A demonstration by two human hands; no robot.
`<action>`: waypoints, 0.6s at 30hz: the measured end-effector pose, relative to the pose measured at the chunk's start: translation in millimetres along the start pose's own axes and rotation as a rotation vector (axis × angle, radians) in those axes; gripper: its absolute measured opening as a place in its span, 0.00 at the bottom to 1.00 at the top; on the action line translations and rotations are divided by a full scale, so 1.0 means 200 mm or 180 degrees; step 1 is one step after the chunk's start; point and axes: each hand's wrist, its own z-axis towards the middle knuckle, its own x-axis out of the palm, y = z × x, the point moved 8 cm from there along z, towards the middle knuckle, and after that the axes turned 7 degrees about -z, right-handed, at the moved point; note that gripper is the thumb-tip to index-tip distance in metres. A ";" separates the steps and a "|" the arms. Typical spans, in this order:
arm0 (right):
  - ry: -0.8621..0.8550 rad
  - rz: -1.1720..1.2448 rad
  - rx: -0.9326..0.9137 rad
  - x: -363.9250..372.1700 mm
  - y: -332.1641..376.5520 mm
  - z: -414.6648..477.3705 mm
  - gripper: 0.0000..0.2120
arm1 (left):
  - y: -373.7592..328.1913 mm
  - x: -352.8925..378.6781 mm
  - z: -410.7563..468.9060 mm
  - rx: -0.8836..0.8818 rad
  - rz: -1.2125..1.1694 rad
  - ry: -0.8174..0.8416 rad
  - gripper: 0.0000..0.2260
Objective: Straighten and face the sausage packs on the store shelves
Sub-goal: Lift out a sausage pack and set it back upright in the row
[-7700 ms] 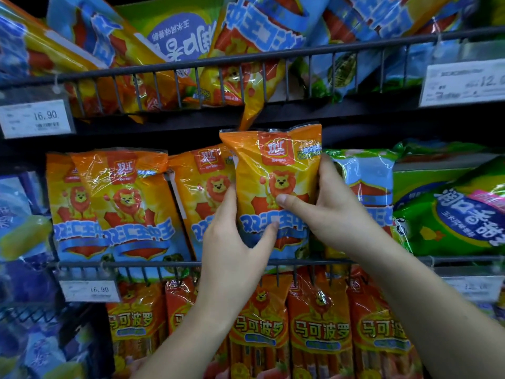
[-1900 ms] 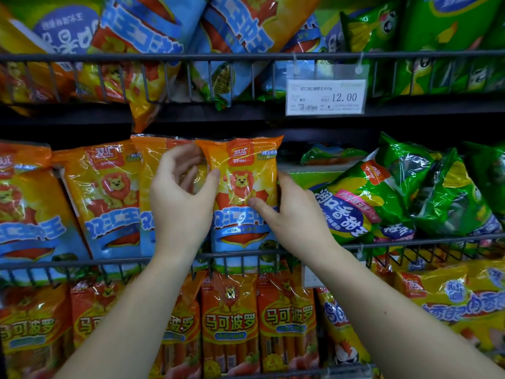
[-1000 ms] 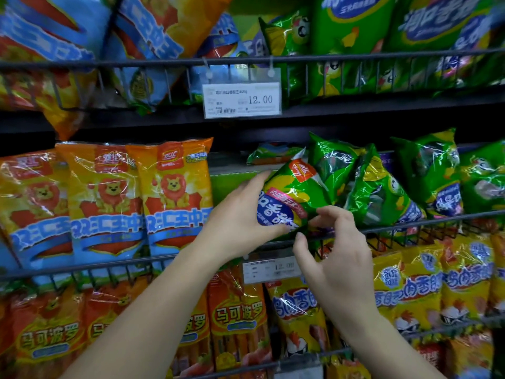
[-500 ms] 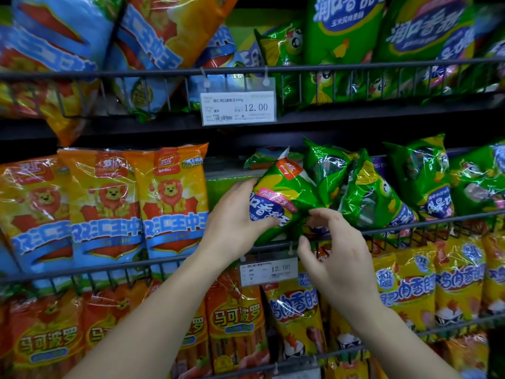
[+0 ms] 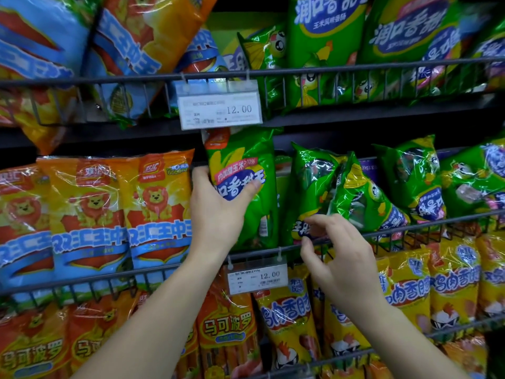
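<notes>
On the middle shelf my left hand (image 5: 218,214) grips a green sausage pack (image 5: 246,165) and holds it upright, face forward, its top reaching the price tag above. My right hand (image 5: 338,258) hovers with fingers spread at the wire rail, just in front of a second green pack (image 5: 308,187) that stands beside the first. A third green pack (image 5: 363,198) leans crookedly against it, and another green pack (image 5: 412,176) stands farther right. Three orange lion packs (image 5: 158,206) stand straight in a row to the left.
A wire rail (image 5: 426,227) fronts the middle shelf with a price tag (image 5: 258,279) clipped on. Another tag (image 5: 220,108) hangs from the upper rail. Large green and orange-blue packs fill the top shelf; orange and yellow packs (image 5: 404,288) fill the lower one.
My left hand has lifted the tilted green pack upright and higher. My right hand has let go and drawn back to the rail. The view has moved closer and to the right.
</notes>
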 end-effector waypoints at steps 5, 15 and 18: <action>-0.0061 -0.0044 -0.0033 0.00 0.00 0.01 0.13 | 0.03 0.00 -0.03 0.0095 0.0637 -0.0091 0.27; -0.0089 0.0015 -0.0190 0.01 -0.02 0.06 0.12 | 0.00 -0.01 -0.08 0.0272 0.1263 -0.0088 0.48; -0.0035 0.0005 -0.0215 0.01 -0.03 0.08 0.13 | -0.02 0.00 -0.11 0.0379 0.1637 -0.0073 0.48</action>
